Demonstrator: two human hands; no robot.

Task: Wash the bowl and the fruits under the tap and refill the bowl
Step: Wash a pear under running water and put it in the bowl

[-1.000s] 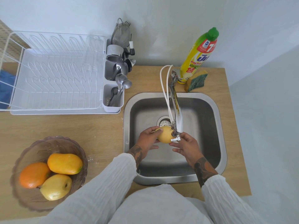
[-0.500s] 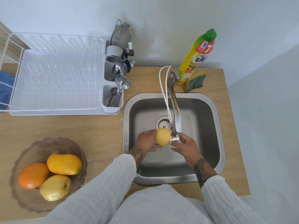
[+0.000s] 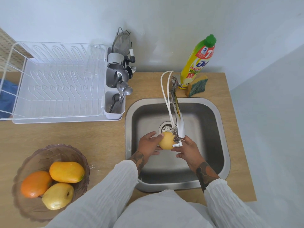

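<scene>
A round yellow fruit [image 3: 166,140] sits under the spout of the chrome tap [image 3: 178,119], over the steel sink [image 3: 212,112]. My left hand [image 3: 148,143] cups it from the left and my right hand [image 3: 189,148] touches it from the right, just below the tap's small lever. The brownish glass bowl [image 3: 32,157] stands on the counter at the lower left. It holds an orange [image 3: 35,183], a mango [image 3: 66,171] and a yellow apple-like fruit [image 3: 57,195].
A white dish rack [image 3: 57,83] with a cutlery holder [image 3: 115,102] full of spoons stands left of the sink. A yellow dish soap bottle [image 3: 199,61] and a sponge [image 3: 197,86] stand behind the tap. The wooden counter [image 3: 98,134] ends right of the sink.
Both hands stay at the tap with the yellow fruit, which has turned slightly between them. The bowl and its fruits have not moved.
</scene>
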